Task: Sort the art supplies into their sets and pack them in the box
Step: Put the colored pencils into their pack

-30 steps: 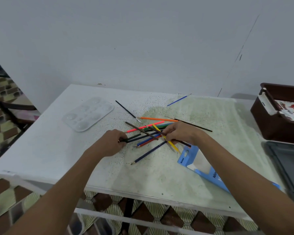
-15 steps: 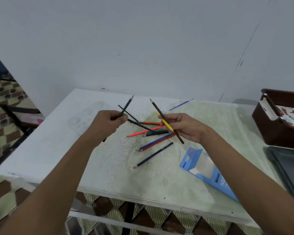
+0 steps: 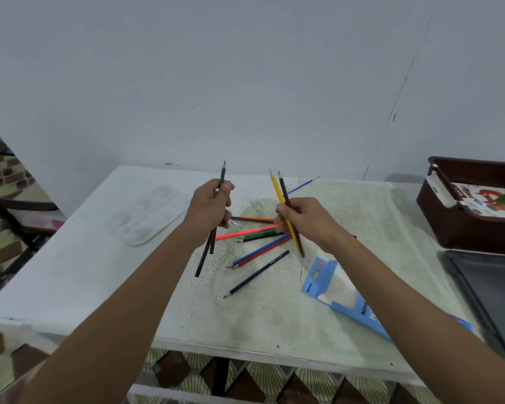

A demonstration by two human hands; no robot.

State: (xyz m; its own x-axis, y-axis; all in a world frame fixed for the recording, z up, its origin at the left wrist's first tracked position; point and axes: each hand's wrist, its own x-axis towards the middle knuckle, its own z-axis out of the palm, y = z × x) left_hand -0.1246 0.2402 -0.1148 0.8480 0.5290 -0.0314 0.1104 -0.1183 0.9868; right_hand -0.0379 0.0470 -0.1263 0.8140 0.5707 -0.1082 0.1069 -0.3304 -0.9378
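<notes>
Left hand [image 3: 209, 207] fingers clamp dark pencils [image 3: 213, 228]; right hand [image 3: 306, 221] fingers clamp yellow and brown pencils [image 3: 285, 205] above loose pencils [image 3: 260, 252] mid-surface [image 3: 85, 272]; palette [image 3: 149, 214] left, brown box [image 3: 461, 228] right edge.

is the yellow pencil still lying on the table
No, the yellow pencil is held upright in the right hand beside a brown pencil, above the table.

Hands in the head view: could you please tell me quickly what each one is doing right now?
Left hand: closed on thin dark pencils, lifted off the table.
Right hand: closed on a yellow pencil and a dark brown pencil.
</notes>
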